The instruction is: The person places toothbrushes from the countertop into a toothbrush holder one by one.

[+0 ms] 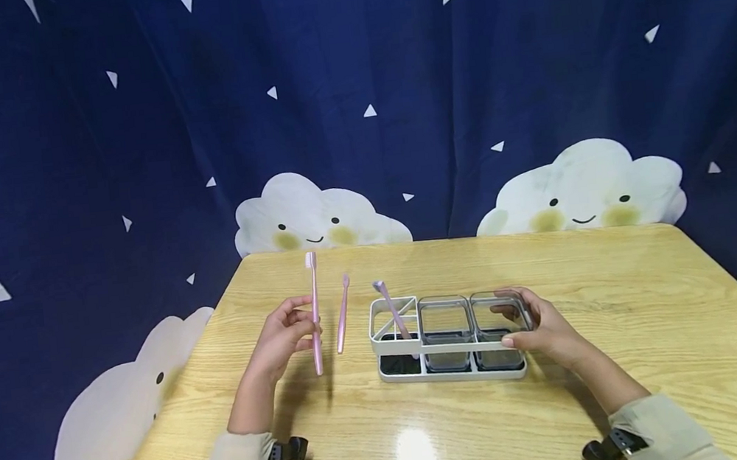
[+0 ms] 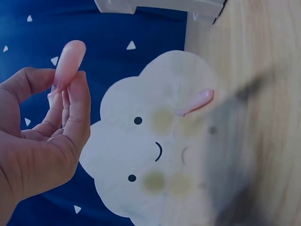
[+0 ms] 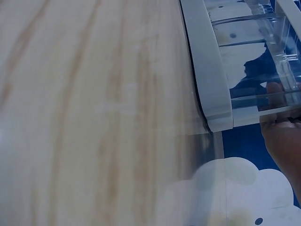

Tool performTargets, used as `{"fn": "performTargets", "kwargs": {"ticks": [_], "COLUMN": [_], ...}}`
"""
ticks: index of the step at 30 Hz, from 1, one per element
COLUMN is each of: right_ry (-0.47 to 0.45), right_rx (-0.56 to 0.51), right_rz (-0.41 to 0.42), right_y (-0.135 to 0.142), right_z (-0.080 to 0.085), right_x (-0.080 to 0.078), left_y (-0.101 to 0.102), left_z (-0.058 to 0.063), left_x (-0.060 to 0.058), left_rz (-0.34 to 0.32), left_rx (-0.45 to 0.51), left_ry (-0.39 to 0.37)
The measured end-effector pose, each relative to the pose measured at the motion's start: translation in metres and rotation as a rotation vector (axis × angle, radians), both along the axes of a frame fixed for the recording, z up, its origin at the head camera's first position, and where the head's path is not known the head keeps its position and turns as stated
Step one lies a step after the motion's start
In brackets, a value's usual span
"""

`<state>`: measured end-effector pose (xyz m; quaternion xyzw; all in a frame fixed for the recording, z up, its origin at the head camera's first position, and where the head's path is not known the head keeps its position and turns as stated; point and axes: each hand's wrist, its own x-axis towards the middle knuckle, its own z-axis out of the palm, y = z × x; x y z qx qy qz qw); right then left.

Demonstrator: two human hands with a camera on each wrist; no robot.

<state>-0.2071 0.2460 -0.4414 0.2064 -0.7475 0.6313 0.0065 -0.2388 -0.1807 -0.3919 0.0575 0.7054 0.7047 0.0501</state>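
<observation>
I saw the head view look forward and down across the pale wooden table point(image 1: 612, 273) toward the dark blue, cloud-printed cloth curtain point(image 1: 337, 40). The left-wrist view peered closely past the bare left hand point(image 2: 42, 146); the right-wrist view sat near the rectangular white plastic rack point(image 3: 209, 70). All 3 shared the curtain.

The place looks like a staged tabletop set. A navy triangle-print curtain point(image 1: 361, 156) with smiling cartoon clouds point(image 1: 583, 176) backs a wood-grain table point(image 1: 621, 294).
</observation>
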Motion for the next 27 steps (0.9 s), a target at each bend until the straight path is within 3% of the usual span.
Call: {"fn": "performTargets", "kwargs": {"ticks": [7, 18, 27], "right_ry": [-0.002, -0.011, 0.015], "right_rx": [-0.001, -0.004, -0.022], "right_rz": [0.002, 0.003, 0.011], "right_y": [0.0, 0.0, 0.0], "right_z": [0.0, -0.004, -0.002], "right_x": [-0.002, -0.001, -0.001], "left_y": [0.006, 0.022, 0.035], "left_z": [0.006, 0.013, 0.023], "left_x": [-0.001, 0.0, 0.005], "left_rz": [-0.006, 0.052, 0.09], "left_rx": [0.062, 0.135, 0.256], "left_ry": [0.038, 0.113, 0.21]}}
